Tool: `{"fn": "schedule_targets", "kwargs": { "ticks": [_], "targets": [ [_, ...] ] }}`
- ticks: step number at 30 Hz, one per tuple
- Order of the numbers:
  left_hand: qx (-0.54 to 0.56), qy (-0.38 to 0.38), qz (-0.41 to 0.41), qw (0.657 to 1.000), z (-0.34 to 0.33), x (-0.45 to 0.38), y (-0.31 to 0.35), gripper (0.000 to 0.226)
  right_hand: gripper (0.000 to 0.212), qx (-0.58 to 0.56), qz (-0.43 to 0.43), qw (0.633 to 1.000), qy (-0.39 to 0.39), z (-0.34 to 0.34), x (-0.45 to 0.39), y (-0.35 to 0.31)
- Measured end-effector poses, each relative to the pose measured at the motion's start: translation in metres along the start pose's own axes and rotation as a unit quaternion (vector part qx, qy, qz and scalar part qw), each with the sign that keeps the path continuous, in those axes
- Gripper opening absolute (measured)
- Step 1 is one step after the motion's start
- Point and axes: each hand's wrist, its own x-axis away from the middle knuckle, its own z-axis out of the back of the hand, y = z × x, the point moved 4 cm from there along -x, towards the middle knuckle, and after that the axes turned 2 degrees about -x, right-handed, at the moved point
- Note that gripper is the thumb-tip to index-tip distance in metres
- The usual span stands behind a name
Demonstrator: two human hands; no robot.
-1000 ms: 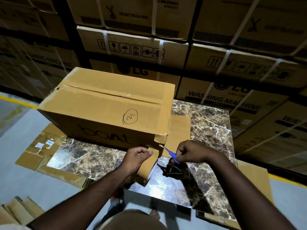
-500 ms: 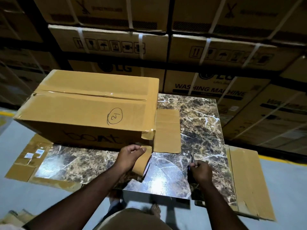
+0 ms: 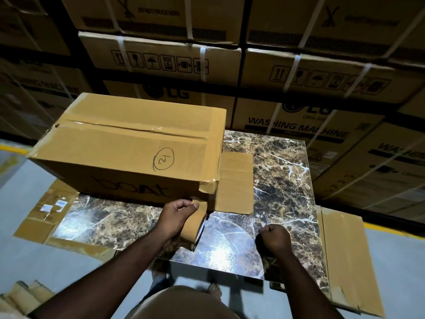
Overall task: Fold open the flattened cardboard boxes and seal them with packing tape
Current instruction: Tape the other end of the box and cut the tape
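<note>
Two hands work at the near edge of a marble-patterned desk [image 3: 282, 180]. On it stands a cardboard box [image 3: 128, 153], assembled and closed, its top seam covered by a strip of brown tape running lengthwise. A circled handwritten mark sits on the top near the right end, and the word "boAt" is printed on the side facing the person. Brown tape also wraps over the box's near right corner.

At that corner, the left hand [image 3: 177, 217] grips a roll of brown packing tape [image 3: 195, 224], fingers curled over the roll and thumb on its outer face; the roll is just below the box's lower right corner and appears to touch it. The right hand [image 3: 273, 237] is clenched into a fist low over the desk, well apart from the box. A thin metal tip [image 3: 266, 221] sticks up from the fist; what tool it belongs to cannot be told.

One flat piece of cardboard [image 3: 236, 183] lies on the desk against the box's right end. More flattened cardboard [image 3: 342, 256] juts out past the desk's right edge, and another sheet [image 3: 46, 210] shows at its left edge. Behind the desk rise stacked, strapped cartons [image 3: 305, 132], some printed "WASHING MACHINE".
</note>
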Motion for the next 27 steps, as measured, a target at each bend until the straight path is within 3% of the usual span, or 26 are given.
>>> {"fn": "schedule_targets", "kwargs": {
  "ticks": [2,5,8,10,15,19,22,24,27],
  "targets": [
    [0.002,0.002,-0.001,1.000,0.001,0.001,0.000,0.026,0.029,0.016,0.043,0.998,0.044,0.003,0.008,-0.013],
    [0.004,0.009,-0.003,1.000,0.003,0.002,0.004,0.025,0.019,-0.059,0.214,0.974,0.046,0.003,0.027,-0.058],
    [0.007,0.013,0.001,1.000,0.005,0.001,0.005,0.025,0.013,-0.091,0.391,0.915,0.035,0.012,0.054,-0.123],
    [0.011,0.012,0.005,1.000,0.006,0.001,0.007,0.024,0.026,-0.071,0.479,0.873,0.061,0.018,0.071,-0.165],
    [0.027,0.017,0.013,0.999,0.011,0.003,0.007,0.024,0.039,-0.050,0.514,0.854,0.068,0.026,0.062,-0.224],
    [0.040,0.021,0.021,0.999,0.020,0.006,0.006,0.024,0.054,-0.011,0.554,0.833,0.005,0.016,0.055,-0.242],
    [0.032,0.027,0.019,0.999,0.025,0.006,0.004,0.023,0.048,0.009,0.616,0.788,-0.004,0.001,0.052,-0.241],
    [0.027,0.030,0.016,0.999,0.027,0.006,0.005,0.022,0.055,0.019,0.654,0.756,0.018,-0.004,0.047,-0.236],
    [0.026,0.035,0.015,0.999,0.030,0.007,0.008,0.022,0.065,0.041,0.672,0.738,0.033,-0.004,0.043,-0.235]
  ]
}}
